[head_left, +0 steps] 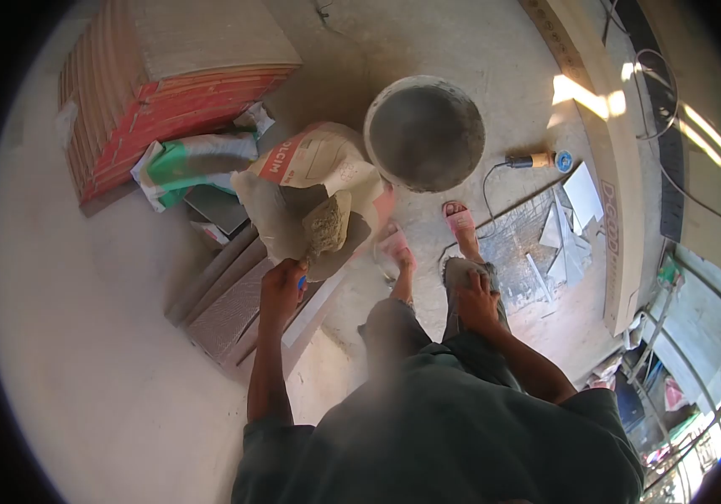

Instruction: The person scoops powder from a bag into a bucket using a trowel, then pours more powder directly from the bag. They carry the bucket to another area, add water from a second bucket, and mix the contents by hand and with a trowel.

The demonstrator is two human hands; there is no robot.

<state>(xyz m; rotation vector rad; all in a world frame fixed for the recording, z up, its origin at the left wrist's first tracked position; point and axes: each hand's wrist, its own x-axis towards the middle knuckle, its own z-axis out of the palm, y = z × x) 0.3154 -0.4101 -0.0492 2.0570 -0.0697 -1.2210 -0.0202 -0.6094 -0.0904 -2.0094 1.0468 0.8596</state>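
My left hand point(281, 288) grips the blue handle of a trowel point(281, 220). Its wide grey blade is held level and carries a lump of wet mortar point(327, 223). The blade hangs just in front of an opened cement bag point(306, 156) and to the left of a round grey mixing pan point(424, 133) on the floor. My right hand point(478, 301) rests on my right knee, fingers closed over the trouser cloth. Both my feet, in pink sandals point(460, 220), stand just below the pan.
Red boxes of tiles point(167, 92) are stacked at the upper left, with a green-and-white sack point(188, 164) against them. Long tiles point(230, 307) lie flat under my left arm. An orange-handled power tool point(537, 160) and broken tile pieces point(571, 223) lie at right beside a raised ledge.
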